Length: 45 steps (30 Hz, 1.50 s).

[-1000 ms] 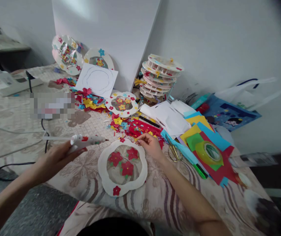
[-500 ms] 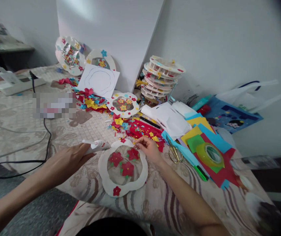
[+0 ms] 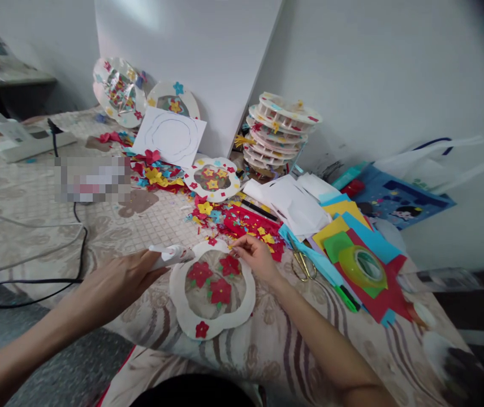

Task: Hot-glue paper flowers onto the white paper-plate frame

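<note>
White frame (image 3: 229,318) lies flat; left hand (image 3: 125,276) grips a glue gun (image 3: 171,256), tip blurred; right hand (image 3: 258,257) pinches an indistinct scrap (image 3: 230,247); table edge (image 3: 140,332) near.

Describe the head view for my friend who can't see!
A person's left grip holds a glue gun by a white frame with red flowers; the right grip is near the frame's far right edge. Paper scraps lie beyond, scissors to the right.
</note>
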Available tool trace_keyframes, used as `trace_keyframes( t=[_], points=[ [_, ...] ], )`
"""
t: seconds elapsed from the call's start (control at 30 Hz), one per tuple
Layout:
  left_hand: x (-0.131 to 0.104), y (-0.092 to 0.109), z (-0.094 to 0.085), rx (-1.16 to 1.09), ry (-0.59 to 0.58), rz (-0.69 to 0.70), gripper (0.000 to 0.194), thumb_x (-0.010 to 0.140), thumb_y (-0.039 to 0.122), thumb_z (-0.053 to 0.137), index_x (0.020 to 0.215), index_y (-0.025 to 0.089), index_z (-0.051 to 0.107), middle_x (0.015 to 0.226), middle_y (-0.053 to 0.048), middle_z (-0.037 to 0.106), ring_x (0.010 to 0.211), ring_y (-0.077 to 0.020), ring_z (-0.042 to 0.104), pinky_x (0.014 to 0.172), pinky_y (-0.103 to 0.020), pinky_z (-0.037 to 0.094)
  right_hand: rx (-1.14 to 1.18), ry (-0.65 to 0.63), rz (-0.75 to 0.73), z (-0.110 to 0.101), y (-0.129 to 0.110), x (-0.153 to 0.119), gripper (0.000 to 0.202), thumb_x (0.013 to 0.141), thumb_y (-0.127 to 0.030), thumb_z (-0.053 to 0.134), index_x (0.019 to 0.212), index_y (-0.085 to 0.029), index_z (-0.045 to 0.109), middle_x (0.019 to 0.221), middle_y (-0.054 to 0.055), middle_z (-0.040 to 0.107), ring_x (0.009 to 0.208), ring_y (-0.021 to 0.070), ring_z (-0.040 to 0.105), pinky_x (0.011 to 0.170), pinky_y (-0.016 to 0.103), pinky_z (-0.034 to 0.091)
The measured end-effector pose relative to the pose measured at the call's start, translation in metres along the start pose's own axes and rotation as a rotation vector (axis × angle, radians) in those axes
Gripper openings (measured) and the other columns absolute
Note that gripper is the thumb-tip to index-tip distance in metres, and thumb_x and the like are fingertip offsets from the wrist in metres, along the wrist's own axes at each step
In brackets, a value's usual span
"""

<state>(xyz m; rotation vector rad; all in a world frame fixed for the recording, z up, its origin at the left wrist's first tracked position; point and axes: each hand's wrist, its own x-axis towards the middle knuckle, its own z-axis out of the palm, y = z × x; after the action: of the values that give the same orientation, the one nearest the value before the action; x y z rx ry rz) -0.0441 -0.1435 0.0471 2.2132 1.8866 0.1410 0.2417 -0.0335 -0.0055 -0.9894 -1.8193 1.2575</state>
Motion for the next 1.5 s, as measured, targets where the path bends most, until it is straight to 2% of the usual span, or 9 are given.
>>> trace_keyframes(
  t=[0.17, 0.33, 0.47, 0.63, 0.73, 0.87, 1.13, 1.33, 1.5],
  points=[
    [-0.001, -0.001, -0.003, 0.036, 0.033, -0.028, 0.031, 0.090, 0.043, 0.029, 0.072, 0.022, 0.044, 0.061, -0.002, 0.057, 0.056, -0.0213, 0.057, 0.054, -0.032, 0.031, -0.019, 0.006, -0.004, 0.000, -0.002, -0.001, 0.008, 0.082, -0.026, 0.059, 0.086, -0.020, 0.061, 0.080, 0.002, 0.066, 0.074, 0.0147, 0.062, 0.070, 0.028, 0.049],
    [-0.010, -0.008, 0.003, 0.010, -0.016, -0.039, 0.034, 0.090, 0.048, 0.027, 0.074, 0.022, 0.044, 0.064, -0.003, 0.058, 0.059, -0.0221, 0.059, 0.057, -0.033, 0.034, -0.084, 0.014, -0.057, 0.003, -0.004, 0.001, 0.007, 0.082, -0.023, 0.058, 0.087, -0.020, 0.062, 0.087, 0.003, 0.064, 0.076, 0.0145, 0.060, 0.071, 0.028, 0.048],
    [-0.005, -0.001, 0.004, 0.008, -0.041, -0.055, 0.031, 0.091, 0.044, 0.028, 0.074, 0.022, 0.043, 0.070, -0.005, 0.060, 0.065, -0.0225, 0.061, 0.060, -0.033, 0.037, -0.138, 0.009, -0.094, 0.007, -0.005, 0.003, 0.006, 0.082, -0.023, 0.058, 0.085, -0.020, 0.063, 0.087, 0.003, 0.063, 0.079, 0.0151, 0.059, 0.071, 0.027, 0.047],
    [0.005, 0.009, 0.000, 0.004, -0.042, -0.036, 0.029, 0.090, 0.042, 0.030, 0.072, 0.022, 0.042, 0.068, -0.005, 0.060, 0.062, -0.0222, 0.060, 0.057, -0.032, 0.036, -0.136, 0.008, -0.082, 0.007, -0.007, 0.001, 0.006, 0.082, -0.024, 0.058, 0.085, -0.021, 0.063, 0.086, 0.003, 0.064, 0.078, 0.0155, 0.059, 0.070, 0.027, 0.047],
    [-0.001, 0.003, 0.001, -0.003, -0.050, -0.036, 0.032, 0.090, 0.045, 0.029, 0.074, 0.022, 0.043, 0.068, -0.004, 0.060, 0.061, -0.0222, 0.060, 0.057, -0.033, 0.036, -0.130, 0.013, -0.076, 0.006, -0.007, 0.000, 0.007, 0.082, -0.024, 0.058, 0.085, -0.021, 0.063, 0.087, 0.003, 0.064, 0.078, 0.0155, 0.059, 0.069, 0.027, 0.047],
    [-0.008, -0.007, 0.005, 0.031, -0.005, -0.047, 0.033, 0.091, 0.046, 0.027, 0.075, 0.022, 0.044, 0.069, -0.004, 0.061, 0.064, -0.0231, 0.062, 0.058, -0.033, 0.037, -0.132, 0.002, -0.054, 0.008, -0.005, 0.001, 0.008, 0.082, -0.026, 0.058, 0.086, -0.021, 0.063, 0.085, 0.002, 0.064, 0.074, 0.0148, 0.059, 0.066, 0.026, 0.046],
    [0.005, 0.007, -0.001, 0.026, -0.060, -0.040, 0.031, 0.091, 0.043, 0.028, 0.072, 0.022, 0.042, 0.067, -0.005, 0.060, 0.063, -0.0224, 0.060, 0.058, -0.033, 0.036, -0.138, 0.006, -0.051, 0.008, -0.003, 0.000, 0.007, 0.082, -0.026, 0.057, 0.085, -0.021, 0.062, 0.085, 0.003, 0.065, 0.075, 0.0154, 0.059, 0.067, 0.027, 0.046],
    [-0.007, -0.002, 0.002, 0.008, -0.046, -0.044, 0.034, 0.090, 0.046, 0.026, 0.073, 0.023, 0.045, 0.068, -0.005, 0.061, 0.064, -0.0241, 0.062, 0.059, -0.036, 0.040, -0.145, 0.008, -0.053, 0.008, -0.004, 0.001, 0.009, 0.082, -0.027, 0.057, 0.085, -0.021, 0.063, 0.085, 0.003, 0.064, 0.074, 0.0148, 0.059, 0.065, 0.026, 0.046],
    [-0.007, 0.002, 0.003, -0.040, -0.055, -0.032, 0.035, 0.088, 0.047, 0.026, 0.070, 0.023, 0.044, 0.065, -0.005, 0.060, 0.061, -0.0220, 0.061, 0.059, -0.035, 0.040, -0.131, -0.005, -0.028, 0.009, -0.002, 0.001, 0.009, 0.082, -0.028, 0.057, 0.085, -0.021, 0.062, 0.083, 0.002, 0.064, 0.069, 0.0139, 0.058, 0.062, 0.025, 0.045]
  ],
)
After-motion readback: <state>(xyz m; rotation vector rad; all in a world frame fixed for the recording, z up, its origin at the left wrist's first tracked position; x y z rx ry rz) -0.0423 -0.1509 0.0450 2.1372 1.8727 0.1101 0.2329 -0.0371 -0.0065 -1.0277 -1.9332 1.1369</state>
